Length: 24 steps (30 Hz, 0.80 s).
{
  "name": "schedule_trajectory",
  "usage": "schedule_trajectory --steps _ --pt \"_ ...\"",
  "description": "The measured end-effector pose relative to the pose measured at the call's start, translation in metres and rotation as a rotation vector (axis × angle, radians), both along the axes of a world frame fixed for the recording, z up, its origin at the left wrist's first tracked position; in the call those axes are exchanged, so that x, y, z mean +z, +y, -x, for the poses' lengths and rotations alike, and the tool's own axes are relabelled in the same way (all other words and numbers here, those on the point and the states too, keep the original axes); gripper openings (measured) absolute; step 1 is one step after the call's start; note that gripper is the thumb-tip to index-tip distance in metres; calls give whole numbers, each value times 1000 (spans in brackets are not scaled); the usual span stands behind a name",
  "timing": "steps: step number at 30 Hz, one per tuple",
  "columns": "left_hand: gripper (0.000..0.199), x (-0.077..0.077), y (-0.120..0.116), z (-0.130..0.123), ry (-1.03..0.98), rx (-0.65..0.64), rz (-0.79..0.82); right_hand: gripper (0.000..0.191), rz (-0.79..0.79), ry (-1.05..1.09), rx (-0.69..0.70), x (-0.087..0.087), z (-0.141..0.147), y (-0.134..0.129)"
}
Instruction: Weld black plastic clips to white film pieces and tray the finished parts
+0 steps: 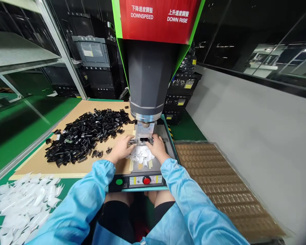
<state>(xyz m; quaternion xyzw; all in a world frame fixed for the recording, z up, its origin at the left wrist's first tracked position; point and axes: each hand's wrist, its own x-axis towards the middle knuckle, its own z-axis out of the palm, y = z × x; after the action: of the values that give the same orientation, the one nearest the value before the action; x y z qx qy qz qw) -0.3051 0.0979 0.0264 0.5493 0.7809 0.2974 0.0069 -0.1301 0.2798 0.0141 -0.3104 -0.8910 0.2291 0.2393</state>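
Left hand (pixel 122 147) and right hand (pixel 157 147) flank the fixture (pixel 142 144), fingers curved; can't tell if gripping. Black piece (pixel 144 139) between them, under the press head (pixel 146 130); white pieces (pixel 142 155) nearer. Likely seating step; next move calls for clear fingers.

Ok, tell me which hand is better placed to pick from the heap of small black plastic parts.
Likely the left hand: the heap of small black plastic parts lies on its side, close by. The right hand is farther off, with the left hand between.
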Motion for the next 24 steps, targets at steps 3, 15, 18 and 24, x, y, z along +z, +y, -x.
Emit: schedule_trajectory --steps 3,15,18,24 --pt "38 -9 39 -12 -140 -40 -56 40 -1 -70 6 -1 13 0" --pt "47 -16 33 -24 -672 45 -218 18 419 257 20 2 6 -5" --pt "57 -25 -2 -59 -1000 43 -362 28 627 499 83 -12 -23 -33" --pt "47 -28 -57 -135 -1262 -10 -478 36 825 681 216 -18 -78 -119"
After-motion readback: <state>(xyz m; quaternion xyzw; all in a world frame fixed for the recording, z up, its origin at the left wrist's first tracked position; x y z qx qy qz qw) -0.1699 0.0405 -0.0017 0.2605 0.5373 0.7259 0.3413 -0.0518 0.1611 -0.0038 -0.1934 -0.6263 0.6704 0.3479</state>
